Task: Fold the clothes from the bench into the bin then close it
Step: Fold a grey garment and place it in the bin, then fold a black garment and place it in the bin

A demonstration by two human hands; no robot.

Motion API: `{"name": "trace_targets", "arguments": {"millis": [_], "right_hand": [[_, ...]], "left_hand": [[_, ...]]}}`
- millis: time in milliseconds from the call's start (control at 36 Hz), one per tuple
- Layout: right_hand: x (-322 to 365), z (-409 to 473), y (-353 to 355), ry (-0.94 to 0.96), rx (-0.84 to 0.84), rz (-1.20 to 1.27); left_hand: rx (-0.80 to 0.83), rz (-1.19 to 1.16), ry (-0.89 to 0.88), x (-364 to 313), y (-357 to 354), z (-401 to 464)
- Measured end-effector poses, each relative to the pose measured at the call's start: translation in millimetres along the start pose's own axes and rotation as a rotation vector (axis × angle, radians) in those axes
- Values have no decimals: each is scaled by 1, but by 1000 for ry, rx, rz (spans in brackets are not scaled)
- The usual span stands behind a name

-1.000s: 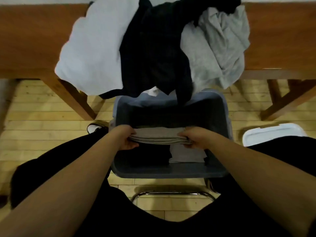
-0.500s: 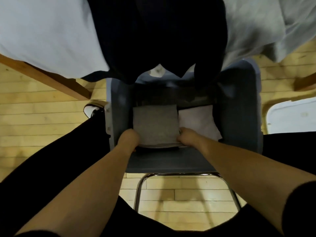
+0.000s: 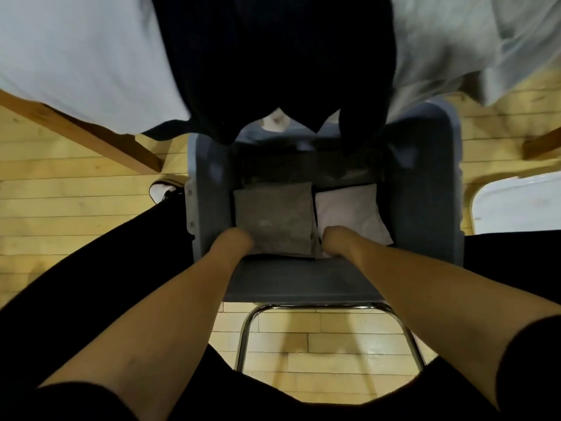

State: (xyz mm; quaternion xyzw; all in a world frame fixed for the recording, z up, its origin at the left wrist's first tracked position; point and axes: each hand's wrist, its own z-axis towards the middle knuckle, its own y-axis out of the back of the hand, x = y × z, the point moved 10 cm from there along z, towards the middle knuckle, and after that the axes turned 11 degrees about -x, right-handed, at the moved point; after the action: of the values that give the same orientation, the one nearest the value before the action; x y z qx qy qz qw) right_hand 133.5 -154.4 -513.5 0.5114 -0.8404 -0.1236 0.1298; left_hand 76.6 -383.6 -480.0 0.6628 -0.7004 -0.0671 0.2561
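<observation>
Inside the grey-blue bin [image 3: 453, 183] a folded grey garment [image 3: 273, 214] lies flat on the left, next to a folded white garment [image 3: 349, 209] on the right. My left hand [image 3: 235, 242] grips the grey garment's near left corner and my right hand [image 3: 335, 240] grips its near right corner; the fingers of both are hidden under the cloth. On the bench above lie unfolded clothes: a white piece [image 3: 76, 56], a black one [image 3: 273, 56] that hangs over the bin's far rim, and a light grey one [image 3: 455, 41].
The bin's white lid [image 3: 516, 206] lies on the wooden floor to the right. A slanted wooden bench leg [image 3: 91, 132] runs at the left, with a shoe [image 3: 164, 189] beside the bin. A chrome chair frame [image 3: 303, 308] sits under the bin's near wall.
Both hands have lowered the folded grey garment from the bin's rim down to its floor beside the white one. My head has leaned forward over the bin.
</observation>
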Motion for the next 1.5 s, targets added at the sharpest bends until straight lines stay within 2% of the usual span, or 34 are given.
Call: {"name": "trace_targets", "arguments": {"millis": [56,111,194,250,333,444,528,667,722,778,833,917,972,1028,1139,1250,1389,1500], "right_hand": [[13,-14,11,78,5,13],[24,-27,23,171,-5,-37],[35,-48,49,252,-93,3],[40,-69,70,286,-178,24],[47,-99,91,336,-277,53],[57,-151,129,457,-438,95],[63,-201,171,587,-660,116],[72,-285,242,866,-1202,121],[77,-314,261,928,-1367,45],[83,-321,274,921,-1444,-49],[90,-318,281,873,-1424,-195],[95,-299,289,761,-1295,-368],[93,-287,292,699,-1250,-387],[94,-281,293,677,-1241,-320],[98,-277,300,672,-1325,-152],[98,-284,311,683,-1358,21],[98,-282,320,644,-1237,94],[93,-284,318,628,-1045,181]], "left_hand": [[-4,126,-188,-12,6,-6],[-67,143,-269,-18,18,-8],[-181,-133,-255,-21,49,-28],[-242,-402,-244,-23,73,-48],[-421,-673,-204,-14,104,-82],[-615,-801,-276,-8,141,-133],[-778,-803,-347,-2,173,-173],[-1130,-821,-579,6,228,-245],[-1331,-723,-662,6,256,-277],[-1446,-578,-702,-3,274,-292],[-1449,-437,-693,-13,286,-294],[-1295,-323,-631,-26,298,-273],[-1228,-281,-590,-29,302,-259],[-1249,-196,-573,-33,305,-255],[-1331,-138,-544,-40,314,-260],[-1305,-158,-534,-42,320,-259],[-1228,-153,-562,-40,330,-264],[-1106,-242,-593,-35,328,-267]]}}
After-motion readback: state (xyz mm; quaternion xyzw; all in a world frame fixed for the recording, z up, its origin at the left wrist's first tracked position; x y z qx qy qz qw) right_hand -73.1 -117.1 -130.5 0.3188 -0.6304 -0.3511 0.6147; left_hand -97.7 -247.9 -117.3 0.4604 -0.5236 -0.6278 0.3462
